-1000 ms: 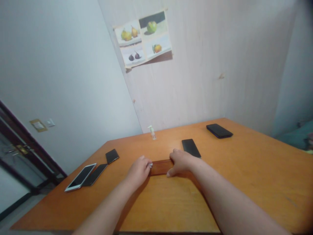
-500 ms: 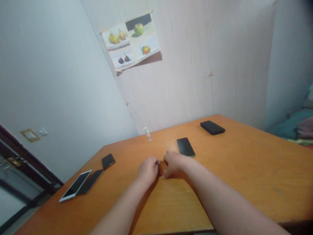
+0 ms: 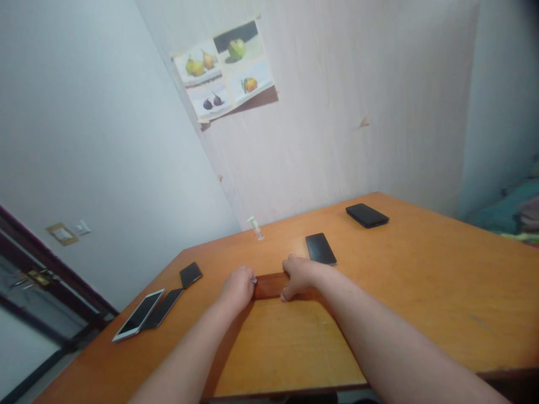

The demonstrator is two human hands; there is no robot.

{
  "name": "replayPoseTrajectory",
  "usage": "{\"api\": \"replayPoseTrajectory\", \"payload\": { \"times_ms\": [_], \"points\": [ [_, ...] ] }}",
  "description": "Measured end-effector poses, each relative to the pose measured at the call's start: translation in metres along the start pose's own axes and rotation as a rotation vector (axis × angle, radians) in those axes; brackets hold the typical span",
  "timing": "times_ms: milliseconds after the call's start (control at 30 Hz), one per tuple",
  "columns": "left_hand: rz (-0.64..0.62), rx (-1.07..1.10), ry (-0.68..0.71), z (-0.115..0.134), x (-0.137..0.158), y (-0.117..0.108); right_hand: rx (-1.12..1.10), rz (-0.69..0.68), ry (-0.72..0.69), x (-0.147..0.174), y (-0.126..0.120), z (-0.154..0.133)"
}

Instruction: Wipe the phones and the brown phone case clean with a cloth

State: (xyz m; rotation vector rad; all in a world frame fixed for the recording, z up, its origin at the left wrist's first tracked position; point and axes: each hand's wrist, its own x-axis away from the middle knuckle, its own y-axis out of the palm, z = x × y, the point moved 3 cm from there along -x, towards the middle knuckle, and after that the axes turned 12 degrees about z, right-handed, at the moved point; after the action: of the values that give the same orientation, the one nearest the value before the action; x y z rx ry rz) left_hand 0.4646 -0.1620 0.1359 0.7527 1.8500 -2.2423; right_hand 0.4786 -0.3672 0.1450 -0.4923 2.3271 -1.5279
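Note:
In the middle of the table, a reddish-brown flat rectangular case [image 3: 268,286] lies lengthwise between my two hands. My right hand [image 3: 301,276] grips its right part, with the thumb at the near edge and the fingers at the far edge. At the left end my left hand [image 3: 238,289] is closed, and a small pale bit shows at its fingertips. What exactly those fingers pinch is too small to make out. Just beyond my right hand lies a black phone-like slab [image 3: 320,248].
A clear pump bottle [image 3: 256,229] stands near the wall. A thick black case [image 3: 366,215] lies at the back right. On the left rest a white tablet [image 3: 138,316], a dark slab [image 3: 163,309] and a smaller black one [image 3: 191,275]. The wooden table's [image 3: 286,359] front edge runs below my forearms.
My left hand has moved left, away from my right hand, and more of the brown case shows between them. The right hand keeps its grip. The view has shifted slightly.

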Motion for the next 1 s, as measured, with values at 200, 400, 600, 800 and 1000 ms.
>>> {"api": "replayPoseTrajectory", "payload": {
  "times_ms": [200, 400, 600, 800, 1000],
  "points": [
    [0.010, 0.042, -0.008, 0.005, -0.001, 0.008, 0.005, -0.003, 0.014, 0.002, -0.003, -0.004],
    [0.006, 0.213, -0.008, 0.053, -0.009, 0.038, -0.007, 0.020, -0.009, 0.001, 0.000, -0.004],
    [-0.010, 0.208, 0.012, 0.053, -0.010, 0.036, -0.045, 0.012, -0.006, 0.000, 0.002, 0.000],
    [-0.009, 0.036, -0.068, 0.000, -0.004, 0.003, -0.017, -0.003, 0.025, 0.003, -0.005, -0.004],
    [-0.039, 0.087, -0.037, 0.011, -0.002, 0.011, -0.035, -0.005, 0.044, 0.004, -0.005, -0.004]
  ]
}}
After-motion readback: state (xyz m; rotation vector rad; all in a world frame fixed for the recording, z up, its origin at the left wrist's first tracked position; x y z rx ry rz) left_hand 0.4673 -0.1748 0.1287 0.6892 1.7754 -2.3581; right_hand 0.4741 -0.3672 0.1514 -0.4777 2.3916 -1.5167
